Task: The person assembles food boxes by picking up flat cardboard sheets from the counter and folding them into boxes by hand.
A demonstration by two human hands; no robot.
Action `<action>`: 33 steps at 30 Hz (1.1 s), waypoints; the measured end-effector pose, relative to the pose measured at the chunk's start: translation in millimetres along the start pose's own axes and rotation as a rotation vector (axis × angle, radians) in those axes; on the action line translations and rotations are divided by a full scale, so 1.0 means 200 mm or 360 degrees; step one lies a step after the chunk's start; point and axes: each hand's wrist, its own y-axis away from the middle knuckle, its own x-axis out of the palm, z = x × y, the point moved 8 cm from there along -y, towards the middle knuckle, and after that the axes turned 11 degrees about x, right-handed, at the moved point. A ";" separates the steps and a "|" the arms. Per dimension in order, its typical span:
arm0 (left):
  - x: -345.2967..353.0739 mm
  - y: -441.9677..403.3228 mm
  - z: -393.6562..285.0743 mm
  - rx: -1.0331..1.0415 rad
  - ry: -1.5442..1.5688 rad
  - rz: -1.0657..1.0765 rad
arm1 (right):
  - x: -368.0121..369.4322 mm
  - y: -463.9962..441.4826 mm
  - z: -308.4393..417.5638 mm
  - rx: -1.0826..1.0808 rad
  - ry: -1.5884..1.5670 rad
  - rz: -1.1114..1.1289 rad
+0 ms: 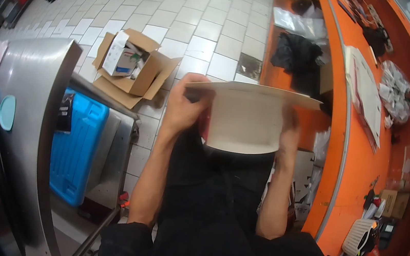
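Between my hands, in front of my lap, is a thin cardboard box (245,120), partly folded, with a plain pale inside facing me and a long flap along its far edge. My left hand (186,106) grips its left side, thumb toward the inner corner and fingers curled over the flap. A bit of red shows on the outer face there. At the opposite side, my right hand (289,134) holds the right panel; it is smeared by motion, and its fingers are partly hidden by the cardboard.
An open brown carton (147,75) with packages inside stands on the tiled floor ahead. To the left are a steel counter (34,69) with a light-blue scoop (5,112), and a blue lid (71,157). The orange workbench (344,188) at right bears flat printed cardboard (368,105).
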 end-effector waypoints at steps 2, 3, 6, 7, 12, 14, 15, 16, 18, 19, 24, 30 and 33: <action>-0.02 0.00 0.00 0.0108 0.0045 -0.0168 | 0.02 -0.04 -0.02 0.0118 -0.0129 0.0167; -0.02 0.00 0.03 0.0036 0.0042 -0.0179 | 0.07 -0.05 -0.04 0.0226 -0.0259 0.0375; 0.00 -0.02 0.04 0.0064 0.0082 -0.0166 | 0.09 -0.04 0.03 0.0142 0.0036 0.0278; 0.01 -0.01 0.05 -0.0029 0.0138 -0.0155 | 0.07 -0.07 0.00 0.0066 0.0139 0.0231; -0.01 0.07 -0.14 0.0350 -0.0076 -0.0515 | 0.00 0.11 0.02 0.0189 -0.0109 0.0514; -0.05 0.21 -0.28 0.0681 -0.0345 -0.0655 | -0.06 0.19 -0.03 0.0239 -0.0339 0.0652; 0.05 0.27 -0.37 0.0905 -0.0714 -0.0172 | -0.07 0.24 -0.09 0.0391 -0.0309 0.0810; 0.17 0.35 -0.41 0.1136 -0.1060 0.0328 | -0.08 0.30 -0.14 0.0537 -0.0288 0.0968; 0.28 0.41 -0.35 0.1051 -0.1240 0.0653 | -0.09 0.31 -0.22 0.0498 -0.0293 0.0869; 0.33 0.44 -0.28 0.0957 -0.1452 0.0911 | -0.08 0.31 -0.19 0.0327 -0.0186 0.0899; 0.34 0.47 -0.22 0.1141 -0.1548 0.0892 | -0.07 0.33 -0.17 0.0103 -0.0244 0.0950; 0.34 0.48 -0.20 0.1120 -0.1559 0.0841 | -0.10 0.35 -0.14 -0.0028 -0.0167 0.0898; 0.35 0.46 -0.22 0.1078 -0.1570 0.0964 | -0.12 0.33 -0.14 -0.0025 -0.0161 0.0849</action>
